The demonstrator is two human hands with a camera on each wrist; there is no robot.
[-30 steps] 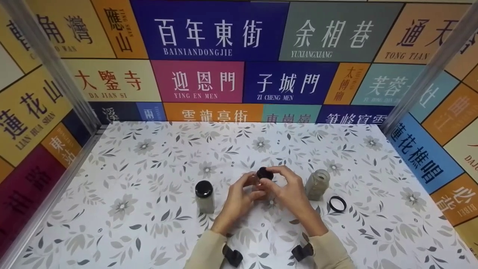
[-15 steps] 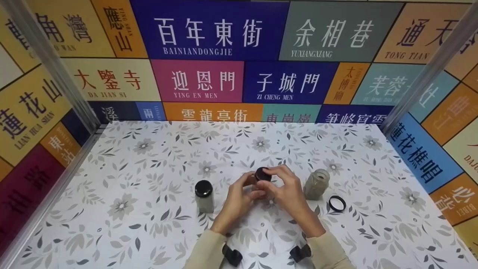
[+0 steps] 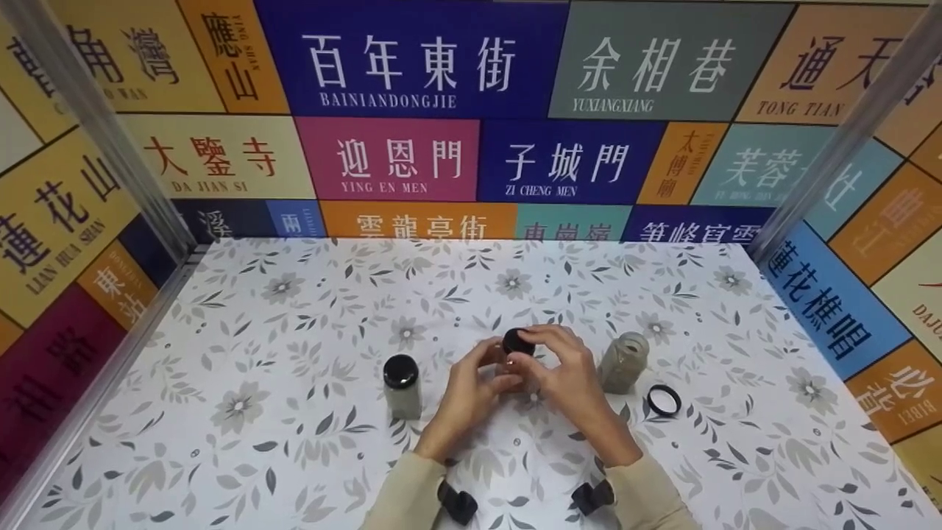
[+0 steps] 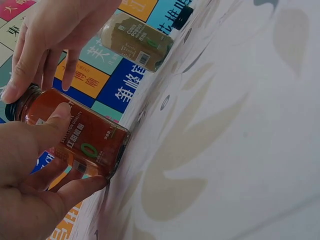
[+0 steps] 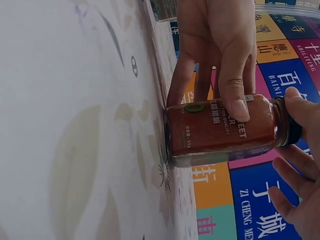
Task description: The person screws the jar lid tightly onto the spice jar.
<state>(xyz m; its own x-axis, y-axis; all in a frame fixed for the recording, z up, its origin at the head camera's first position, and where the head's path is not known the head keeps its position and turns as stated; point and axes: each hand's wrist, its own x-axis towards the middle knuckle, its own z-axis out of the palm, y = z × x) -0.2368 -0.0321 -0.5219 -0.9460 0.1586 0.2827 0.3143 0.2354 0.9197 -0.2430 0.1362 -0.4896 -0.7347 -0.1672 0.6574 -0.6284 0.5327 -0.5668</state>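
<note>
My left hand [image 3: 471, 386] grips the body of a glass spice jar [image 4: 82, 127] filled with red-orange powder, thumb across its printed side. The jar stands upright on the table. On top of it, my right hand [image 3: 572, 375] pinches the black screw lid [image 3: 519, 341] between thumb and fingers. In the right wrist view the lid [image 5: 291, 122] sits at the jar's neck, the right thumb against its edge. Just right of my right hand stands a lidless jar of cumin powder [image 3: 623, 368]. Beside that jar lies a loose black lid [image 3: 664, 400], its pale inside upward.
Left of my left hand stands another jar [image 3: 404, 401] of greyish-green powder, capped in black. The table has a white floral cover [image 3: 243, 324]. Colourful sign-printed panels [image 3: 412, 66] wall in the back and sides.
My right fingers have shifted slightly around the lid, which has moved a little to the left. My left hand keeps its grip on the jar, and the other jars stay put.
</note>
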